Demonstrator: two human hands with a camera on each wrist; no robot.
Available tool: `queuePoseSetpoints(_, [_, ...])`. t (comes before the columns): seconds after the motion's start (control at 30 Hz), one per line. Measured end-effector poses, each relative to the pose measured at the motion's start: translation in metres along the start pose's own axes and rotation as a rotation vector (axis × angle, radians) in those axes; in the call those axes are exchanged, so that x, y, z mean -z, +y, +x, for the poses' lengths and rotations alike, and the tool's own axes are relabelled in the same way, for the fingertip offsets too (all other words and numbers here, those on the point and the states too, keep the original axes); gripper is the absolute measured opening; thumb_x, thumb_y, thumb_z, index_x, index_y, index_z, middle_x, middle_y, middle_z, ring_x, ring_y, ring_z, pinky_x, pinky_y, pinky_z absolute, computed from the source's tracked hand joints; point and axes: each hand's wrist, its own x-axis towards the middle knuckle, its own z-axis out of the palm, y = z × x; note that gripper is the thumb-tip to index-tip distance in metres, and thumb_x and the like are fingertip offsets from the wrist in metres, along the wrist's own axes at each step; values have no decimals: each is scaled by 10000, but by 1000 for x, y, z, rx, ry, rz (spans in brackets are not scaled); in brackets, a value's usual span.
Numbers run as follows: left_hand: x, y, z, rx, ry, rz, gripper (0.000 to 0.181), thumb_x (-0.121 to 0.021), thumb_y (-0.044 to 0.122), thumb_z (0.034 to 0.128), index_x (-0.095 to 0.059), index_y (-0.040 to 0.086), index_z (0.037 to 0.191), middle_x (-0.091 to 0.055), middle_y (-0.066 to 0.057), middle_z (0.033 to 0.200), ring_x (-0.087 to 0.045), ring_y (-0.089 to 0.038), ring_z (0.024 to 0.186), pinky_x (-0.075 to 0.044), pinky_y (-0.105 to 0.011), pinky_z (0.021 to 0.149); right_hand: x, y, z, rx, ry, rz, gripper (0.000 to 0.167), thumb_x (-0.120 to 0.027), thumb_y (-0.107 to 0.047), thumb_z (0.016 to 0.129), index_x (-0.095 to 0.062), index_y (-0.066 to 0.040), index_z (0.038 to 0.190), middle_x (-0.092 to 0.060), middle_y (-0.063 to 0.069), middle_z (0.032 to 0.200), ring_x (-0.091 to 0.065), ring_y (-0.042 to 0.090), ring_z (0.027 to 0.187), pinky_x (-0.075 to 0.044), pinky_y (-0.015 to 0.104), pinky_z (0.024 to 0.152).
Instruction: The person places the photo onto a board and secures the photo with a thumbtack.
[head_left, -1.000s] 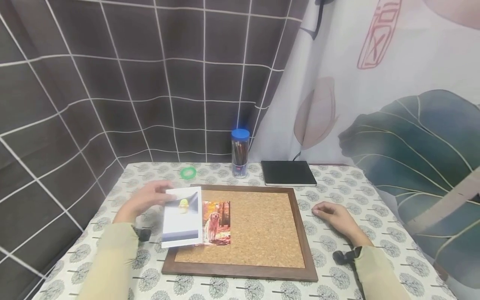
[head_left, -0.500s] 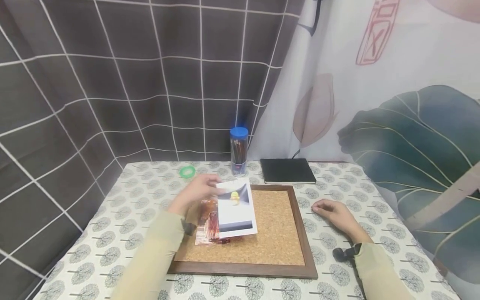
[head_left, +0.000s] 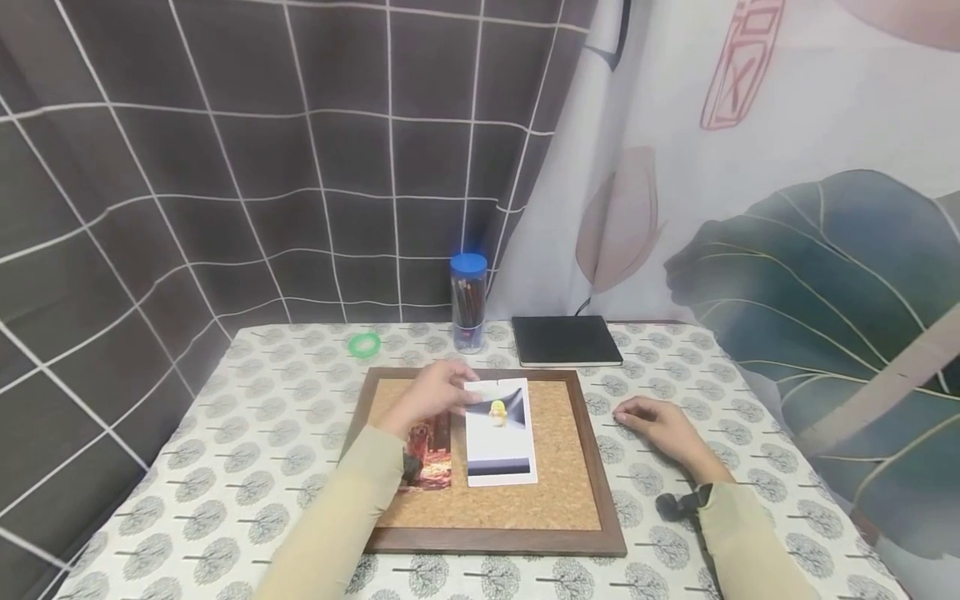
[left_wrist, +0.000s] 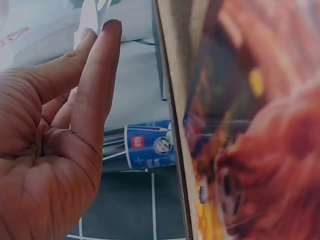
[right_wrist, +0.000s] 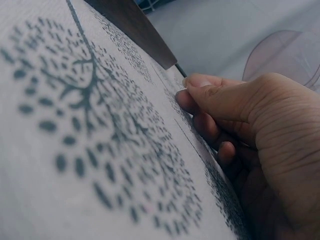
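My left hand [head_left: 433, 393] pinches a white-bordered photo print [head_left: 498, 442] with a small yellow figure on it, by its upper left edge. The print is over the middle of a cork board [head_left: 551, 505] in a brown wooden frame; whether it touches the cork I cannot tell. In the left wrist view, thumb and fingers [left_wrist: 95, 82] meet at the print's pale edge. A photo of a golden dog [head_left: 432, 468] lies on the board's left part, partly hidden by my left forearm. Loosely curled, my right hand [head_left: 663, 427] rests on the tablecloth right of the board and holds nothing.
Behind the board stand a clear tube of pencils [head_left: 468, 304] with a blue lid and a black notebook [head_left: 567, 341]. A green ring [head_left: 364, 344], perhaps a tape roll, lies at the back left. Tree-patterned cloth [head_left: 247, 483] covers the table.
My left hand has carried the white-bordered print rightward from the board's left side, past the dog photo, to the board's middle. My right hand has stayed in place.
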Motion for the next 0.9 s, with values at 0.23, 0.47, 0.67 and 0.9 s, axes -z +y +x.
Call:
queuePoseSetpoints(0.23, [-6,-7,0,-44,24,217,309,-781,152,870,-691,44,1145,-674,-67,871,-683,-161,610,-568,-308,514,-3,1,0,12,7,-9,172,-703,-381,939,-751,-229,1003,-742,-51,1023,-663,218,1031,-436,483,985])
queuePoseSetpoints(0.47, [-5,-10,0,-55,12,321,301,-781,142,868,-678,26,1126,-643,-46,776,-642,-179,558,-539,-295,467,-2,3,1,21,6,-15,176,-698,-393,939,-746,-233,992,-741,-50,1020,-658,226,1030,-430,494,990])
queuePoseSetpoints(0.67, [-3,-15,0,-46,-30,382,328,-755,80,876,-655,-22,1171,-625,-38,757,-632,-145,569,-546,-273,508,-2,0,1,18,6,-16,176,-705,-393,932,-747,-231,987,-740,-57,1008,-662,197,1000,-442,478,975])
queuePoseSetpoints(0.9, [-2,-16,0,-34,-52,432,382,-751,73,870,-636,-23,1221,-622,-20,743,-617,-145,573,-542,-282,520,-2,2,1,9,7,-19,172,-704,-409,928,-748,-252,984,-738,-81,1023,-654,152,1011,-438,415,973])
